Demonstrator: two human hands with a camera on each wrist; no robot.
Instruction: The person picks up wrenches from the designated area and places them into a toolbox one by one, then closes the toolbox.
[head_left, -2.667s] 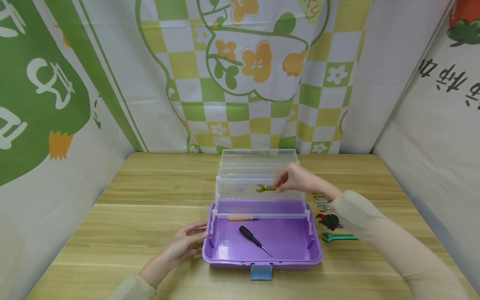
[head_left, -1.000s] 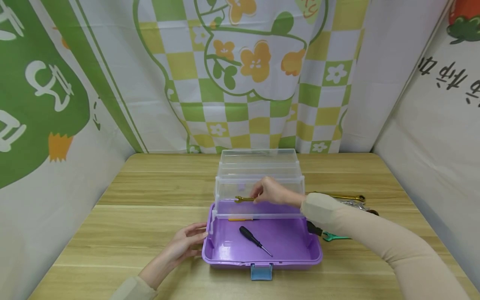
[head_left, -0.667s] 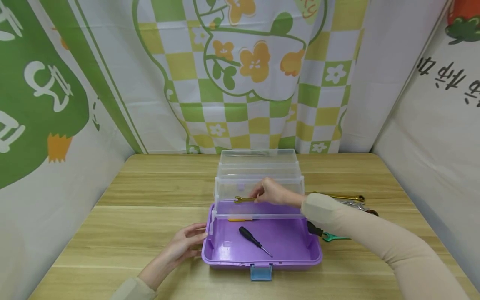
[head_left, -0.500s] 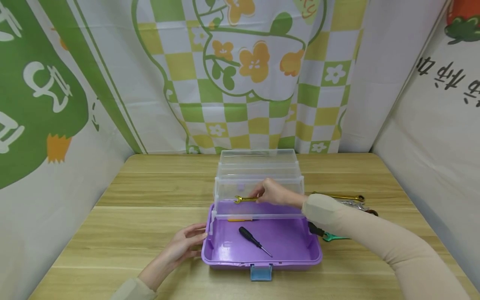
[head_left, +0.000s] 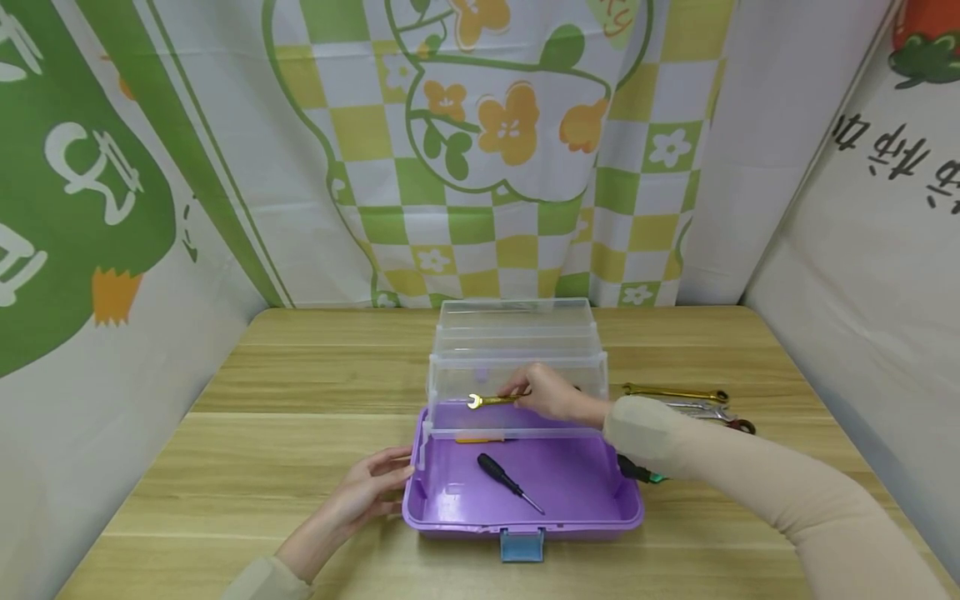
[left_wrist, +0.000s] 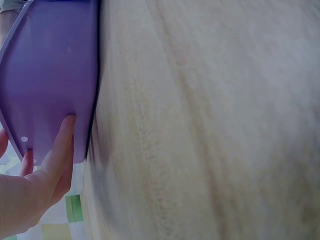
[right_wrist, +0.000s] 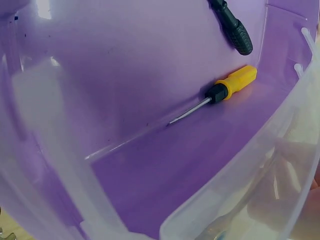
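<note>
My right hand (head_left: 551, 392) pinches a gold wrench (head_left: 491, 401) at the clear tiered trays (head_left: 517, 432) of a purple toolbox (head_left: 525, 527), its open-ended jaw pointing left. In the right wrist view the fingers (right_wrist: 280, 205) show blurred through clear plastic. My left hand (head_left: 360, 487) rests against the box's left outer wall; in the left wrist view its extended fingers (left_wrist: 64, 137) touch the purple side (left_wrist: 50, 75). Inside the box lie a black screwdriver (head_left: 501, 473) and a yellow-handled screwdriver (head_left: 480, 439), clearer in the right wrist view.
Right of the box, partly behind the right sleeve, lie a long gold wrench (head_left: 682, 394), silver wrenches (head_left: 701, 409), a dark red ring end (head_left: 741, 426) and a black-handled tool (head_left: 636, 470). A blue latch (head_left: 522, 546) hangs at the box front. Printed curtains (head_left: 510, 208) stand behind the wooden table (head_left: 315, 375).
My right hand has carried the gold wrench left and down to the trays. Lately it has shifted only slightly, and more of the wrench shaft shows. The left hand has stayed in place.
</note>
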